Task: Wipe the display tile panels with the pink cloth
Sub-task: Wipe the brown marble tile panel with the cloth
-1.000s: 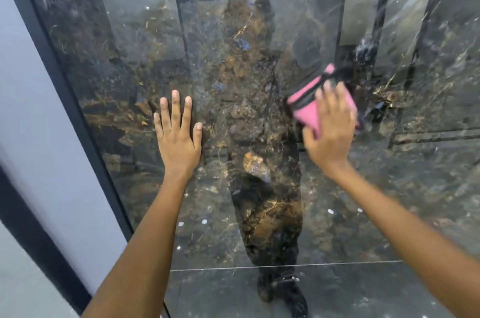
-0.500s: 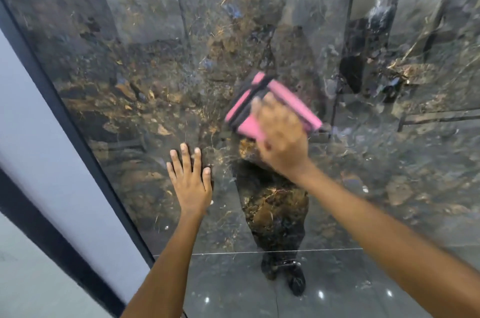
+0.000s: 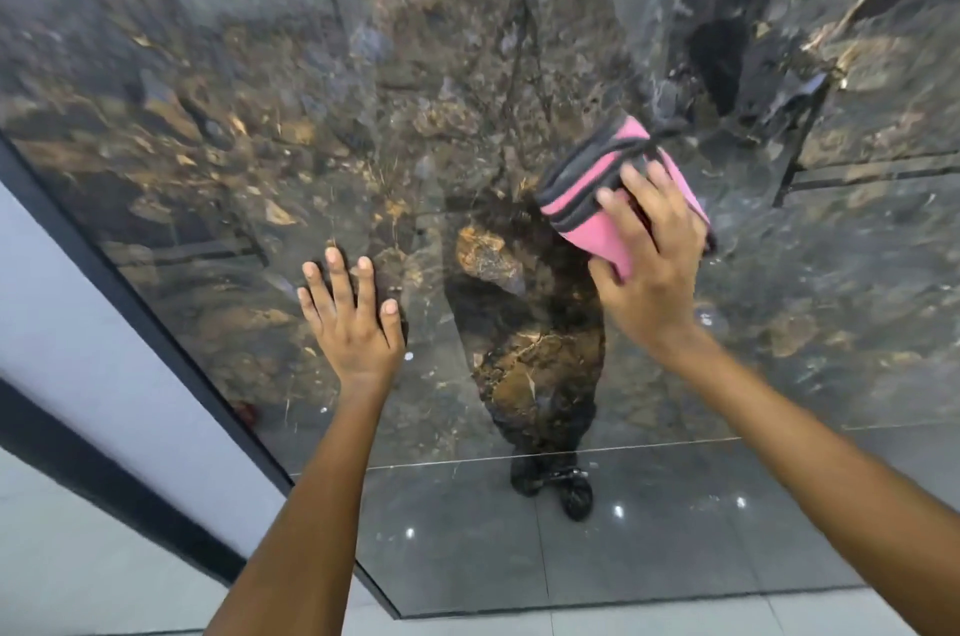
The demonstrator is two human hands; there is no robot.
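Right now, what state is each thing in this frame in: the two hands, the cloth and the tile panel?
left hand: open, fingers spread, flat against the panel.
right hand: presses the cloth onto the panel, fingers spread over it.
pink cloth: folded, dark edging showing, against the panel under the hand.
display tile panel: upright, glossy, showing reflections.

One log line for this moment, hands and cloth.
left hand flat on tile panel | right hand presses pink cloth to panel
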